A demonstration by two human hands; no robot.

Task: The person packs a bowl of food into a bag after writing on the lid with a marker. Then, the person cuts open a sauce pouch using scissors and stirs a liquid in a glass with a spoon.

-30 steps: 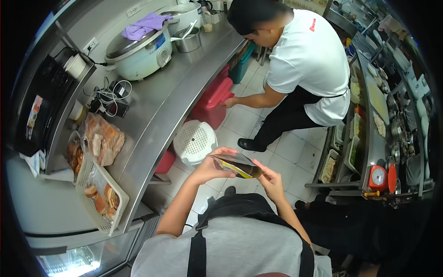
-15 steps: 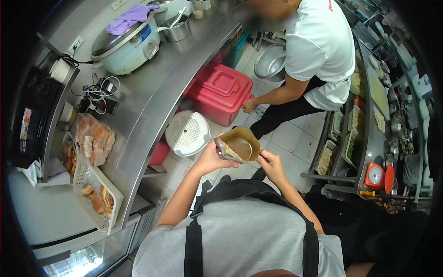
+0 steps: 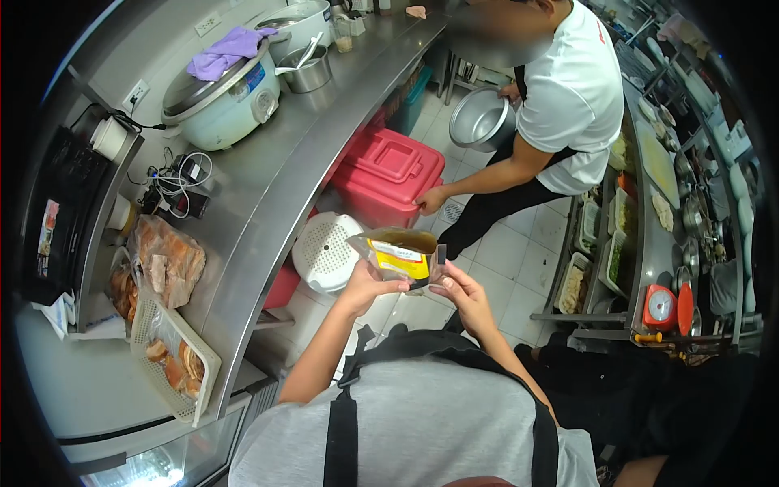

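Between my two hands is a clear plastic pouch (image 3: 400,258) with a yellow and white label, its top gaping and brownish inside. My left hand (image 3: 367,290) grips the pouch's left side, thumb across the front below the label. My right hand (image 3: 466,295) pinches the lower right edge. Beyond the pouch, at floor level, are a white perforated stool (image 3: 326,247) and a red lidded bin (image 3: 389,174). A co-worker in a white shirt (image 3: 568,89) holds a metal pot (image 3: 482,120) with one hand and touches the red bin with the other.
Along the left runs a steel counter (image 3: 272,174) with a large cooker (image 3: 219,101), bagged meat (image 3: 169,256) and a white basket (image 3: 174,357) of meat. To the right, a prep station (image 3: 649,235) carries food trays and a red scale (image 3: 660,307).
The pouch has tilted so its labelled front faces me, and my hands still hold it. The co-worker has shifted, the metal pot has risen, and their lower hand has moved slightly left along the bin.
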